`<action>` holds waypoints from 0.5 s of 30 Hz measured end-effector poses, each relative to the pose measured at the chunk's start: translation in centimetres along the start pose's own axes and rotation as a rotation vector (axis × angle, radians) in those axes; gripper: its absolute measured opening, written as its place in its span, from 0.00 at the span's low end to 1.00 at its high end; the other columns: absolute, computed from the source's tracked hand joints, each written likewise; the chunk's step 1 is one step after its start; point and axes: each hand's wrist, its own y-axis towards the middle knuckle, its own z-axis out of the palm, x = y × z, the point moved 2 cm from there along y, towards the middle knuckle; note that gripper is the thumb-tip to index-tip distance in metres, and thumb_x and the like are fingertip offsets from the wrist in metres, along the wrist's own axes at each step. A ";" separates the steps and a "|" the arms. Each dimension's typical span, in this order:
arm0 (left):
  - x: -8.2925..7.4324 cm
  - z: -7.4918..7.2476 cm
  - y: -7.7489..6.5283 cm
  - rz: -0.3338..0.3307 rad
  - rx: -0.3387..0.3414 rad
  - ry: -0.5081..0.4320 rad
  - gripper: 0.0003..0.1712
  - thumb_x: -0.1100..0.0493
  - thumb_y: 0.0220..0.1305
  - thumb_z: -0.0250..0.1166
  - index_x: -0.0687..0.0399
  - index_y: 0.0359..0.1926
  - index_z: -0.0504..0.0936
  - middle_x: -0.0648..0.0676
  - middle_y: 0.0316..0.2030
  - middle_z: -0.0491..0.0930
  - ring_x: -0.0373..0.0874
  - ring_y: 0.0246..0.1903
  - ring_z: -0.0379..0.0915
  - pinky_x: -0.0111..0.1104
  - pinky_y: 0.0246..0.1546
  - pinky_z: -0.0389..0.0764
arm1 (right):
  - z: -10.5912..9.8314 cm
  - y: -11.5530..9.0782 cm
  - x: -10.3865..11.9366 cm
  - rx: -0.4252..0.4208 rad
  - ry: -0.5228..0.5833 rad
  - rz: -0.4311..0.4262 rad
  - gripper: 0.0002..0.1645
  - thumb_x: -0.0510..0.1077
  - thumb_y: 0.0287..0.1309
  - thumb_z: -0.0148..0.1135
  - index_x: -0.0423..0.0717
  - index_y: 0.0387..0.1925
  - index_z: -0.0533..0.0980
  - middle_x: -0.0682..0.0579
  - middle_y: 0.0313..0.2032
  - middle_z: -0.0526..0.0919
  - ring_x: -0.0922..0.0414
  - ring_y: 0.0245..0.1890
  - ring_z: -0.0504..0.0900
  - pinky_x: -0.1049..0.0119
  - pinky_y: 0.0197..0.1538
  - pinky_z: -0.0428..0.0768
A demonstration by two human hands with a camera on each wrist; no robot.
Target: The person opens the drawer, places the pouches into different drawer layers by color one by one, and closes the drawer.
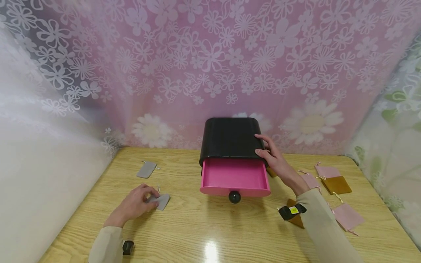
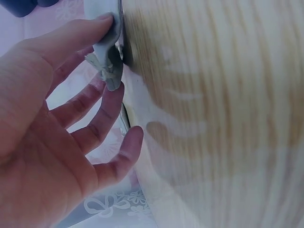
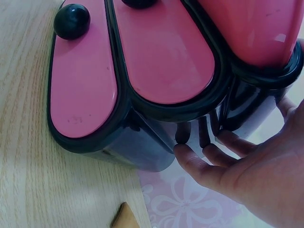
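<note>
My left hand [image 1: 135, 203] pinches a small grey drawstring pouch [image 1: 163, 202] at the left of the table. In the left wrist view the thumb lies on the pouch [image 2: 110, 35], its cord hanging by the fingers. My right hand [image 1: 277, 162] rests against the right side and top edge of a black drawer cabinet [image 1: 231, 138]. Its top pink drawer [image 1: 213, 191], pulled out by a round black knob [image 1: 234, 197], shows a bare floor. The right wrist view has fingertips on the cabinet's glossy side, with two lower pink drawers [image 3: 85, 90] pushed in.
Another grey pouch [image 1: 146, 170] lies beyond my left hand. Several pink pouches [image 1: 348, 216] and brown pouches [image 1: 337, 185] lie at the right, one brown pouch [image 1: 297, 221] partly under my right wrist. A flowered curtain [image 1: 210, 73] hangs behind the table [image 1: 190, 233].
</note>
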 end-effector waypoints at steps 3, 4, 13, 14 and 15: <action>0.0 -0.1 0.1 -0.001 -0.009 -0.016 0.07 0.56 0.64 0.73 0.47 0.42 0.85 0.53 0.44 0.77 0.42 0.28 0.64 0.31 0.28 0.66 | 0.0 0.0 0.0 0.001 0.004 0.000 0.35 0.50 0.79 0.46 0.60 0.81 0.48 0.34 0.71 0.59 0.40 0.65 0.70 0.73 0.52 0.79; 0.0 -0.1 0.1 0.001 -0.015 -0.017 0.07 0.57 0.64 0.73 0.47 0.43 0.85 0.53 0.44 0.77 0.42 0.29 0.64 0.31 0.28 0.66 | 0.0 0.0 0.0 0.001 0.004 0.000 0.35 0.50 0.79 0.46 0.60 0.81 0.48 0.34 0.71 0.59 0.40 0.65 0.69 0.74 0.52 0.79; -0.2 -0.8 0.4 0.057 -0.091 -0.029 0.07 0.55 0.67 0.70 0.46 0.45 0.84 0.57 0.47 0.78 0.43 0.34 0.69 0.32 0.33 0.72 | 0.0 0.1 -0.2 -0.001 -0.004 -0.004 0.35 0.50 0.79 0.46 0.60 0.81 0.49 0.34 0.71 0.59 0.46 0.64 0.71 0.74 0.53 0.79; -0.4 -0.9 0.4 0.070 -0.102 -0.030 0.07 0.56 0.67 0.70 0.47 0.45 0.84 0.57 0.48 0.78 0.43 0.35 0.70 0.32 0.34 0.73 | 0.0 0.1 -0.3 -0.001 -0.005 -0.004 0.35 0.50 0.79 0.46 0.60 0.81 0.49 0.34 0.71 0.59 0.46 0.64 0.71 0.74 0.53 0.79; -0.5 -1.0 0.4 0.083 -0.110 -0.034 0.07 0.55 0.68 0.70 0.47 0.45 0.84 0.58 0.49 0.78 0.43 0.36 0.71 0.32 0.34 0.74 | 0.0 0.1 -0.2 -0.001 -0.005 -0.008 0.35 0.50 0.79 0.46 0.60 0.80 0.49 0.34 0.71 0.59 0.46 0.64 0.71 0.74 0.53 0.79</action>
